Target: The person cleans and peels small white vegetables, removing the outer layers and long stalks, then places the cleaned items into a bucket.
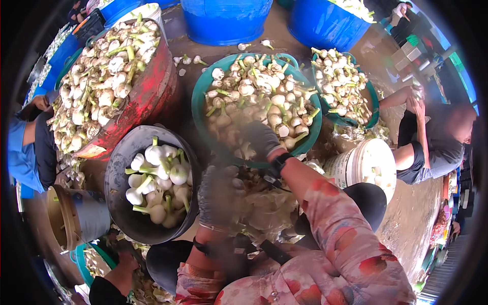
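Observation:
My right hand (262, 138), in a dark grey glove, reaches over the near rim of a green tub (199, 126) and touches the garlic bulbs (246, 89) heaped in it. A blur hides its fingertips. In front of my body is my left hand (212, 196), in a grey glove, just right of a black bucket (114, 190). A dark smear covers its fingers, so I cannot tell whether it holds anything. Whitish peeled garlic bulbs (160, 187) with green stem stubs fill the lower part of that bucket. Beneath my hands lies a pile of garlic skins (267, 209).
A red tub (152, 87) heaped with garlic stands at left. Blue tubs (228, 19) line the back. At right are a smaller green tub (375, 103), a white bucket (354, 164) and a seated person (438, 152). Another person (23, 148) sits at left. Loose bulbs (187, 59) lie on the floor.

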`<state>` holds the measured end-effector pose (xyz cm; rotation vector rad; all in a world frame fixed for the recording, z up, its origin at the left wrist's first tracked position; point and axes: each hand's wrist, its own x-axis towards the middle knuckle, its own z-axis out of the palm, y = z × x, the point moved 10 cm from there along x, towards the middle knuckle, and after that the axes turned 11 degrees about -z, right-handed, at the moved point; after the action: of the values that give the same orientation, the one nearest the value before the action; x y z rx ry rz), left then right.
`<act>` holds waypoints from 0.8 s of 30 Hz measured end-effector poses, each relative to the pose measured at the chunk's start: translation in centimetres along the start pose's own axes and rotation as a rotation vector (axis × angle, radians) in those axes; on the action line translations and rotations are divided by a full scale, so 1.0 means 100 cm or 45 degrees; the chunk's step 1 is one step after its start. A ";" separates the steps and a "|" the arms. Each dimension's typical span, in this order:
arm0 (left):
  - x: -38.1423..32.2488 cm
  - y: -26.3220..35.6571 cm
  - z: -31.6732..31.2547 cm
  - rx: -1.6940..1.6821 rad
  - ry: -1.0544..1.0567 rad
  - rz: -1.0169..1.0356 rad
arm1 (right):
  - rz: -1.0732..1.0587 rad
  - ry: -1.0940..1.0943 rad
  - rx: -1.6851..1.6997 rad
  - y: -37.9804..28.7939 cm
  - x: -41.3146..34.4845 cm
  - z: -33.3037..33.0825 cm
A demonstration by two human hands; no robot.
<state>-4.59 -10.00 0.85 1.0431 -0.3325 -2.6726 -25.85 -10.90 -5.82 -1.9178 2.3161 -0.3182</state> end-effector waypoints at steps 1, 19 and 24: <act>0.003 -0.003 0.001 -0.006 -0.009 0.001 | -0.111 0.066 -0.177 0.000 -0.008 -0.017; -0.027 -0.009 0.058 0.543 -0.191 0.417 | 0.048 0.658 0.478 -0.113 -0.124 -0.210; -0.035 -0.011 0.057 0.590 -0.138 0.518 | 0.103 0.596 0.276 -0.123 -0.123 -0.201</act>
<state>-6.16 -7.24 6.78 0.8254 -1.0988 -2.3312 -16.17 0.76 16.03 -1.7842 2.4845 -1.0623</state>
